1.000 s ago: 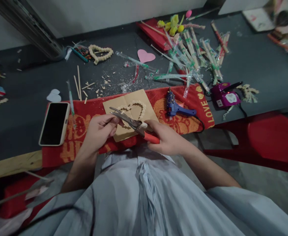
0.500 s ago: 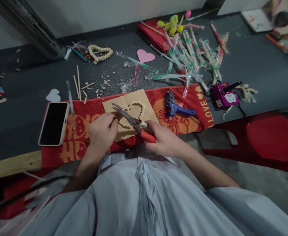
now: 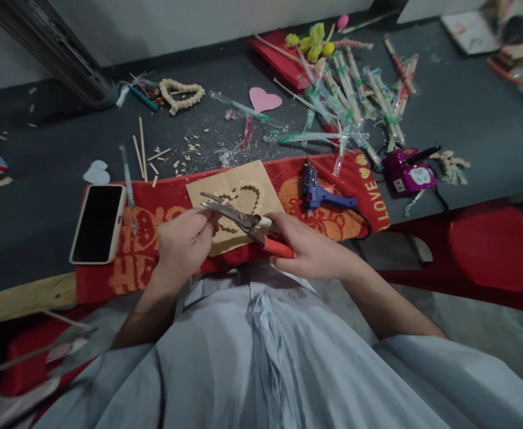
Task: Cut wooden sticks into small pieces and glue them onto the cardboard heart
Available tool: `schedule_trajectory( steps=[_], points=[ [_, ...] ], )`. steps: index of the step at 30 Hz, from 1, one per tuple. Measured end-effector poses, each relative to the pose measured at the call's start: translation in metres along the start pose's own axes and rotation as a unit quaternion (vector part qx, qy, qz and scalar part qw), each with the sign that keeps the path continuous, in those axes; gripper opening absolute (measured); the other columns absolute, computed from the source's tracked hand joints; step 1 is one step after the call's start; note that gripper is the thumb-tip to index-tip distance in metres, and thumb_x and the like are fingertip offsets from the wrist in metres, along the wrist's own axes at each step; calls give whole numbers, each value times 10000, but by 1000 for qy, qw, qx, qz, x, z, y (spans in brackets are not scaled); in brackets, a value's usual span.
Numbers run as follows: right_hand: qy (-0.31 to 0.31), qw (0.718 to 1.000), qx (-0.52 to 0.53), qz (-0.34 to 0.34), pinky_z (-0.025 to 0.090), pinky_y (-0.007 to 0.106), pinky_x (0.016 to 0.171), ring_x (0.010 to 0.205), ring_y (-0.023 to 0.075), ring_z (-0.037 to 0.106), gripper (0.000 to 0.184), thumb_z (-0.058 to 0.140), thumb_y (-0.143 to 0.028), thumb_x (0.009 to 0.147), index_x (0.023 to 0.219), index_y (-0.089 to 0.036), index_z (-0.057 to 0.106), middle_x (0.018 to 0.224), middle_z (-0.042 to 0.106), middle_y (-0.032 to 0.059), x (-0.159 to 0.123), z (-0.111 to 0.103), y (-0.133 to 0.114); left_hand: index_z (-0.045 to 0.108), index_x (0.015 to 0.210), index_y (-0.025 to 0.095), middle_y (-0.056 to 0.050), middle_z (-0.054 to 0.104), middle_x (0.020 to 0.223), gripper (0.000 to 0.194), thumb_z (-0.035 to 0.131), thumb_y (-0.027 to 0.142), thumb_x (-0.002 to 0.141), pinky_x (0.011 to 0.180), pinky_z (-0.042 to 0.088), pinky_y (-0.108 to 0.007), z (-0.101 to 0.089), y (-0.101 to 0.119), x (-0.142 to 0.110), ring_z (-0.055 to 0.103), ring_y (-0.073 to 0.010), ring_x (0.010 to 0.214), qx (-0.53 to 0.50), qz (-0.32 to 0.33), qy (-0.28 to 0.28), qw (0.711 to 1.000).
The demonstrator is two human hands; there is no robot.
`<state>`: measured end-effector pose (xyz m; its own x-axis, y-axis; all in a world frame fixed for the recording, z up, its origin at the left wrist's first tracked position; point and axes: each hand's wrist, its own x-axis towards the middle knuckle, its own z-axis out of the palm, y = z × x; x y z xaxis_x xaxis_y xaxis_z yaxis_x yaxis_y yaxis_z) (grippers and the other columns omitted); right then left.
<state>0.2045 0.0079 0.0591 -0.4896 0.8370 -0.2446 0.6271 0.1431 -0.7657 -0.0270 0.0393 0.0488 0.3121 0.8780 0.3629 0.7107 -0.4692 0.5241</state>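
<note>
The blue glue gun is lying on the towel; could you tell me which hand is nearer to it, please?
The right hand, just below the blue glue gun in view; the left hand is farther off to its left.

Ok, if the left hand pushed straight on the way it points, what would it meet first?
Probably the shears' blades, just ahead of the left hand; depth is unclear, so it might pass under them towards the brown card.

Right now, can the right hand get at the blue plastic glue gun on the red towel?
Probably, once freed: the right hand is gripping the metal shears with red and white handles. The blue glue gun lies just beyond it on the red towel, with nothing seen blocking the way.
</note>
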Motion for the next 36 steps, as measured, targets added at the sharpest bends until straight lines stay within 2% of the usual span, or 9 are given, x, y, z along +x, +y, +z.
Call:
schedule_trajectory(
  steps=[4,8,18,26,30,33,36],
  points=[
    [1,1000,-13,-6,444,434,838,975,297,553,523,529,-284,675,1154,-91,447,1083,561,171,-1,-4,1,585,595,198,-5,626,613,301,478,260,870,563,389,-228,-3,2,1,585,-111,600,-1,-5,-26,1000],
    [19,1000,-16,-5,453,404,787,913,276,569,466,522,-283,673,1108,-125,467,1032,588,146,-1,-2,0,567,564,193,-7,607,585,331,478,266,875,549,378,-227,-3,2,1,565,-106,572,5,21,-5,1000],
    [58,996,-55,48,380,304,597,707,221,551,377,508,-302,648,992,-149,512,881,624,101,1,10,-10,570,601,216,-10,600,587,281,483,295,856,558,366,-260,-4,4,1,561,-136,583,12,-51,-30,998],
    [52,994,-65,71,342,279,566,664,201,533,291,514,-319,662,911,-169,507,805,611,71,0,10,-11,546,572,210,-7,604,578,290,493,291,845,563,374,-258,2,-1,0,567,-135,579,10,-59,-47,997],
    [33,995,-60,73,336,272,560,654,189,520,264,518,-315,658,882,-176,513,779,597,58,0,7,-11,560,571,202,-10,618,586,285,503,281,838,550,404,-241,4,-5,0,581,-126,574,-46,-74,-64,994],
    [28,996,-51,63,359,279,576,675,196,530,298,523,-303,653,917,-166,521,807,602,65,1,6,-8,603,609,192,-12,622,592,257,516,289,830,513,433,-221,7,-10,1,574,-116,534,-130,-123,-81,981],
    [31,998,-37,30,422,318,660,774,227,562,367,519,-277,665,1007,-144,514,896,608,95,2,7,-3,640,663,181,-10,629,619,206,542,297,802,482,459,-208,8,-11,3,551,-100,487,-195,-176,-82,961]
  ],
)
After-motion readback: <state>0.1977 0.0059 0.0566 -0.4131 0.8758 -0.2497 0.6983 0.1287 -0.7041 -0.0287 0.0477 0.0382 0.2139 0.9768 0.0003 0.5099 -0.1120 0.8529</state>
